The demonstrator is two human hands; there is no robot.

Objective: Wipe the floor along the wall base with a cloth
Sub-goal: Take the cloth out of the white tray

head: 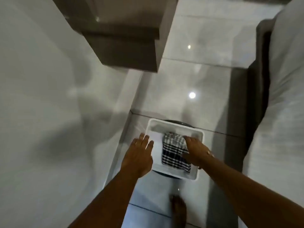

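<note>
A folded dark-and-white checked cloth (174, 151) lies inside a white rectangular tray (195, 176) that stands on the glossy tiled floor (179, 89) close to the wall base (131, 102). My right hand (196, 149) rests on the right side of the cloth, fingers spread over it, with no clear grip. Over the tray's left rim hovers my left hand (139, 153), flat, fingers apart and holding nothing. The white wall (49, 96) runs along the left.
A brown cabinet (125, 40) juts out from the wall ahead, above the floor. A bed with white bedding (283, 96) and a dark base (256, 89) lines the right side. My bare foot (178, 209) stands just behind the tray.
</note>
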